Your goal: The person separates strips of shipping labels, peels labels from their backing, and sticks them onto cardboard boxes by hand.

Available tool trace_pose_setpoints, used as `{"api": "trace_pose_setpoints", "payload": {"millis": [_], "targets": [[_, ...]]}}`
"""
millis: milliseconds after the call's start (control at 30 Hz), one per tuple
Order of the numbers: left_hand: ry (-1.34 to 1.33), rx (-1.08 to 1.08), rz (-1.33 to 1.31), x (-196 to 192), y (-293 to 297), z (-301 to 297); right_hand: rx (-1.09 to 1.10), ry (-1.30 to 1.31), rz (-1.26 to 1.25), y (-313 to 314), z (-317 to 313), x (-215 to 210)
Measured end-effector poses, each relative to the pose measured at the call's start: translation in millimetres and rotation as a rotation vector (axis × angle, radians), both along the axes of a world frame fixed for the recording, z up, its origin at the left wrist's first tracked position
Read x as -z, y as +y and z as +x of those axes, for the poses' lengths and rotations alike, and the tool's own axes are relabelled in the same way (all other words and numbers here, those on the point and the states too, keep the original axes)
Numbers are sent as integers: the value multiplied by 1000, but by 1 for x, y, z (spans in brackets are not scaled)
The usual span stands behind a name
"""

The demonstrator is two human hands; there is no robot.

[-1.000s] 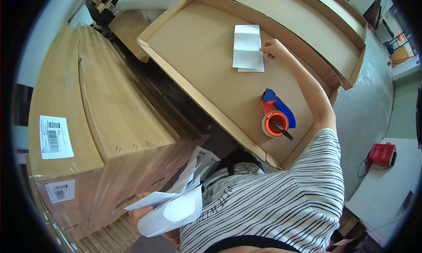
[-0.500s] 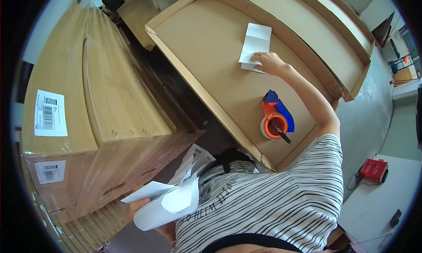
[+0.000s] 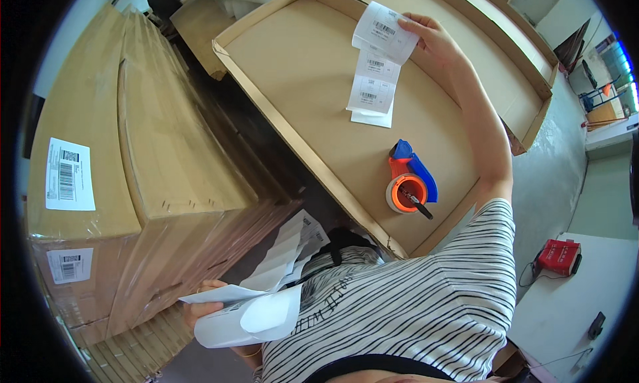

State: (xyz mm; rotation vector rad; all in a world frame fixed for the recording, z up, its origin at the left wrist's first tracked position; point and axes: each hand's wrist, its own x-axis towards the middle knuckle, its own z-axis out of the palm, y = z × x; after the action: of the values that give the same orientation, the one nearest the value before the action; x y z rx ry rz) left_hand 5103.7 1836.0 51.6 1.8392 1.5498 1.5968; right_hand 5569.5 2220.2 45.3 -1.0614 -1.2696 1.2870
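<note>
My right hand [image 3: 429, 38] pinches the upper edge of a folded strip of barcode labels [image 3: 376, 77]. The strip's top panel is lifted, with its printed side showing, while the lower folds hang over or rest on the cardboard tray [image 3: 286, 70]. At the lower left, my left hand [image 3: 203, 306] grips a bunch of long paper label sheets [image 3: 266, 310] that curl and drape against my striped shirt. A blue and orange tape dispenser [image 3: 413, 173] lies in the tray below the strip. A black pen [image 3: 418, 204] sticks out of its tape roll.
Tall cardboard boxes [image 3: 180, 157] wrapped in film stand at left, bearing white barcode labels [image 3: 70, 175]. Another cardboard tray [image 3: 479, 50] lies beyond the first. At right, a red box-shaped device [image 3: 560, 257] sits on a white table [image 3: 572, 310].
My right hand has moved up and slightly right, lifting the folded strip's end so that its printed barcodes show. The left hand still grips its sheets, nearly unmoved.
</note>
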Motion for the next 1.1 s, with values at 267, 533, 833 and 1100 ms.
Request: {"api": "trace_pose_setpoints", "payload": {"millis": [267, 533, 833, 1100], "targets": [[-13, 41, -11, 0, 9, 0, 199, -85, 86, 63, 15, -7], [-48, 70, -17, 2, 20, -6, 44, -783, -512, 48, 29, 119], [-136, 193, -3, 0, 33, -5, 9, -28, -428, 31, 11, 152], [-450, 596, 45, 3, 74, 1, -295, -270, -13, -62, -90, -17]]}}
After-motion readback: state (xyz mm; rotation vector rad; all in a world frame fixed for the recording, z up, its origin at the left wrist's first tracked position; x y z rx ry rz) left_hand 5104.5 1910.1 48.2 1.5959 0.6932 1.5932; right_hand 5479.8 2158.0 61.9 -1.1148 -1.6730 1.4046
